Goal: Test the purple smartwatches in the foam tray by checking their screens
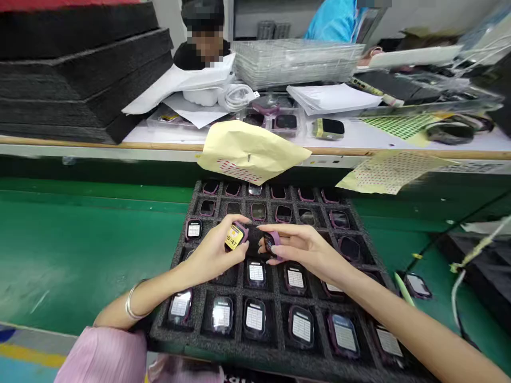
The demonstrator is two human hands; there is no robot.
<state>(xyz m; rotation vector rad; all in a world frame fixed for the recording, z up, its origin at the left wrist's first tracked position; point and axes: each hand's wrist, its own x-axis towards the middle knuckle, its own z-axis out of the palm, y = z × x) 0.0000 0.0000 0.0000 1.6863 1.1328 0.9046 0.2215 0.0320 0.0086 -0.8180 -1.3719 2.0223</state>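
Note:
Over the middle of a black foam tray [199,298], my left hand [217,250] grips a purple-framed smartwatch [235,235] with a lit yellow screen. Just to its right, my right hand [297,242] pinches a second purple-framed watch [270,241], its face dark and turned to the side. A small gap separates the two watches. Rows of watches sit in the tray's compartments; the near ones, such as one watch [254,317], show white screens, while the far rows look mostly dark.
A white shelf [383,139] behind the tray bears papers, a coiled white cable [238,97] and stacked clear trays [295,64]. Black foam slabs [80,80] rise at left. Yellow sheets [255,149] hang over the edge. Another watch [417,284] lies right. A person sits beyond.

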